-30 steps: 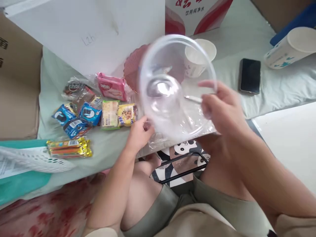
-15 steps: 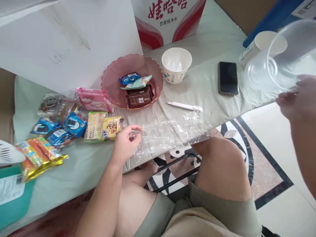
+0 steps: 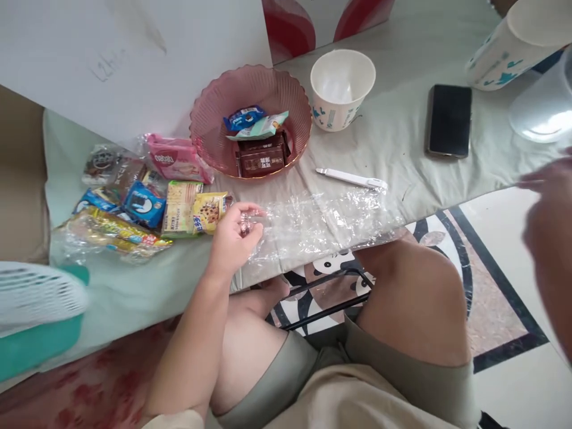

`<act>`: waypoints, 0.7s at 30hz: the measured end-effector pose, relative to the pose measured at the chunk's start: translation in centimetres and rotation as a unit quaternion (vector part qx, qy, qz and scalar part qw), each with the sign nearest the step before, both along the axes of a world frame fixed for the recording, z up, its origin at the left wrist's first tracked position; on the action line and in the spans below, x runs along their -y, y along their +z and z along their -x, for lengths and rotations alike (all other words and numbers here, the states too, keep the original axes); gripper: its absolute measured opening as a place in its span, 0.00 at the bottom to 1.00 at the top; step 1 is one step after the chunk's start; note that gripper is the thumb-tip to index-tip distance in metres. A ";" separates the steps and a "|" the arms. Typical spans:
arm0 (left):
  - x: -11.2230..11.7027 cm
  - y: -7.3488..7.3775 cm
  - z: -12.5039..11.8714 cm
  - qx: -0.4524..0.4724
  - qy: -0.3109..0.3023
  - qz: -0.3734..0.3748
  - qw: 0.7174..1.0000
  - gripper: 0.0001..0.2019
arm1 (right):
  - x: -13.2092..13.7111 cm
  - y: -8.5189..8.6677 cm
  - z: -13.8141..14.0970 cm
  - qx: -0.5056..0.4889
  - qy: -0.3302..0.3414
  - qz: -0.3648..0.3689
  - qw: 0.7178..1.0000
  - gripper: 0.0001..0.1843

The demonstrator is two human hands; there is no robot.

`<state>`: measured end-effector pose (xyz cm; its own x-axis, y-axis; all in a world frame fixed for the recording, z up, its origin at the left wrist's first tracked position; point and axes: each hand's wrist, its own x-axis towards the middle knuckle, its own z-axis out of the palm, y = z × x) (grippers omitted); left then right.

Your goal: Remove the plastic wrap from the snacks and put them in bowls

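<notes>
My left hand [image 3: 235, 233] rests at the table's near edge, its fingers curled and pinching the left end of a crinkled sheet of clear plastic wrap [image 3: 326, 223] that lies flat on the cloth. My right hand [image 3: 547, 208] is at the far right of the view, blurred, just below a clear plastic bowl [image 3: 543, 110] that sits at the table's right end. The hand appears apart from that bowl; its fingers are smeared. A pink ribbed bowl [image 3: 205, 113] behind the wrap holds several snack packets.
Loose snack packets [image 3: 179, 208] lie left of my left hand. A white pen [image 3: 351, 177], a paper cup [image 3: 342, 89], a black phone [image 3: 449, 119] and a tipped paper cup [image 3: 513, 42] are on the cloth. A white board [image 3: 134, 53] stands behind. My knees are below the table edge.
My right hand carried the clear bowl from in front of me out to the right, and it now sits at the table's right end. My left hand stayed on the wrap.
</notes>
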<state>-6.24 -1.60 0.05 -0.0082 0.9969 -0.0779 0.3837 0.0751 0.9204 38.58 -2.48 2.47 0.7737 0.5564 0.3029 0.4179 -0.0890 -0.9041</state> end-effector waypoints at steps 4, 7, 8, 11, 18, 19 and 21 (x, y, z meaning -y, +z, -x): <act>0.1 -0.5 0.0 -0.040 -0.010 -0.012 0.999 0.19 | 1.8 -0.4 12.6 0.270 0.460 0.014 0.846 0.12; 0.2 -0.6 0.3 -0.074 -0.019 -0.018 0.997 0.20 | 2.2 -1.1 20.4 0.386 0.555 0.055 0.735 0.17; 0.4 -0.7 0.5 -0.077 -0.017 -0.025 0.997 0.20 | 2.2 -1.5 22.0 0.410 0.562 0.083 0.714 0.20; 1.1 -0.9 1.1 -0.049 -0.024 -0.046 0.997 0.21 | 2.4 -3.0 23.7 0.437 0.558 0.147 0.690 0.27; 3.5 -0.8 0.8 -0.081 -0.005 -0.109 0.991 0.34 | 2.6 -4.2 22.9 0.435 0.523 0.184 0.710 0.33; 3.6 -0.6 0.8 -0.102 -0.002 -0.109 0.989 0.31 | 2.6 -4.2 22.9 0.435 0.522 0.186 0.710 0.33; 3.5 -0.1 1.0 -0.136 0.001 -0.102 0.985 0.23 | 2.4 -4.2 22.9 0.431 0.525 0.188 0.709 0.33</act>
